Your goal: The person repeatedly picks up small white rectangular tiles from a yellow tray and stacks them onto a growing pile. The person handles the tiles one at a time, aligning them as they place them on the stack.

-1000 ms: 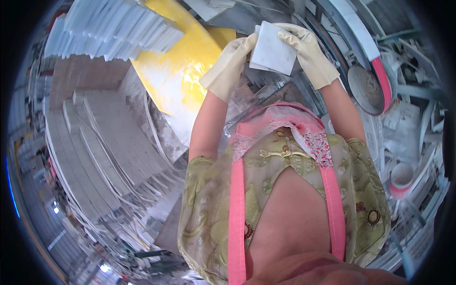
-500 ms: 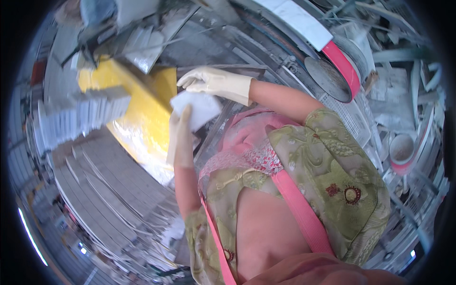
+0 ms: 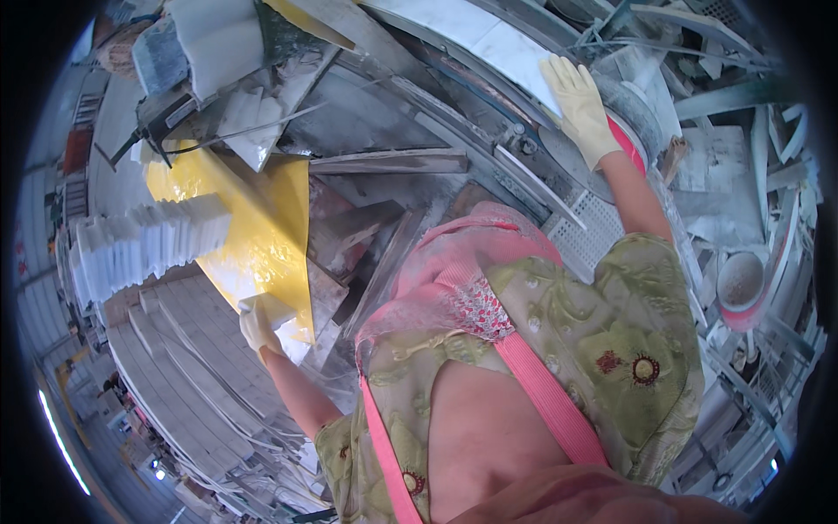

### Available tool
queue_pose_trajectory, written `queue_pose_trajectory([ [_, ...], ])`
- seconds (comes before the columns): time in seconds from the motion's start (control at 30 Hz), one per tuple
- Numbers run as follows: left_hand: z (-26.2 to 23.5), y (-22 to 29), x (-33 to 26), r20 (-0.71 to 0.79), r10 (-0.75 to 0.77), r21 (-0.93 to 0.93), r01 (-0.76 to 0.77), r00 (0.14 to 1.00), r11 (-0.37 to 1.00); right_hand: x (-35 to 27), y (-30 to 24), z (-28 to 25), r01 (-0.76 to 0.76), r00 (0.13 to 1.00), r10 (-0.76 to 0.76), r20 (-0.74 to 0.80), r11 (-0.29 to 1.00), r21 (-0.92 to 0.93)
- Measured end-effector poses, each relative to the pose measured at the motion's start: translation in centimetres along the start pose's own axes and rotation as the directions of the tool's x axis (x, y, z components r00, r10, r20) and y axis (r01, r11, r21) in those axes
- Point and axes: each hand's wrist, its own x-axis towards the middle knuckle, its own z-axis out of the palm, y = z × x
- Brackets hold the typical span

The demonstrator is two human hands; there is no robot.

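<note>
My left hand (image 3: 258, 327), in a cream rubber glove, is closed around the edge of a small white tile (image 3: 278, 307). Tile and hand are at the lower edge of a glossy yellow sheet (image 3: 253, 223). Farther up and to the right, my right hand (image 3: 576, 109), gloved alike, lies flat with its fingers stretched out. It is at the end of a row of white marble-like tiles (image 3: 502, 44) on a narrow conveyor with a pink belt (image 3: 627, 141). Its fingertips seem to touch the last tile.
A row of thin white tiles (image 3: 153, 240) stands on edge at the left, partly over the yellow sheet. Stacked long grey slabs (image 3: 196, 349) lie below it. Broken slabs (image 3: 214, 48) lean at the back left. A perforated white crate (image 3: 587, 231) sits under the conveyor's end.
My hands have parted. The left has carried the white tile down and left to the yellow sheet; the right has let go and reached up and right to the conveyor tiles.
</note>
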Motion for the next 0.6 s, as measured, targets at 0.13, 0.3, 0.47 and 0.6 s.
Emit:
queue_pose_trajectory([
  [0.13, 1.7, 0.5, 1.1, -0.176, -0.031, 0.208, 0.068, 0.984, 0.976, 0.8, 0.0, 0.4, 0.037, 0.991, -0.005, -0.131, 0.969, 0.243],
  [0.3, 2.0, 1.6, 0.4, -0.178, -0.059, 0.182, 0.092, 0.982, 0.979, 2.2, 1.4, -0.5, 0.209, 0.953, -0.173, -0.249, 0.97, 0.127],
  [0.47, 1.8, 1.4, 0.3, -0.188, -0.056, 0.222, 0.098, 0.981, 0.97, 5.4, 0.0, -1.2, 0.331, 0.934, -0.322, -0.152, 0.943, 0.036],
  [0.6, 1.7, 0.4, 1.2, -0.218, -0.035, 0.364, 0.114, 0.975, 0.924, 7.8, -1.5, -0.6, 0.244, 0.968, -0.243, -0.065, 0.97, -0.001],
])
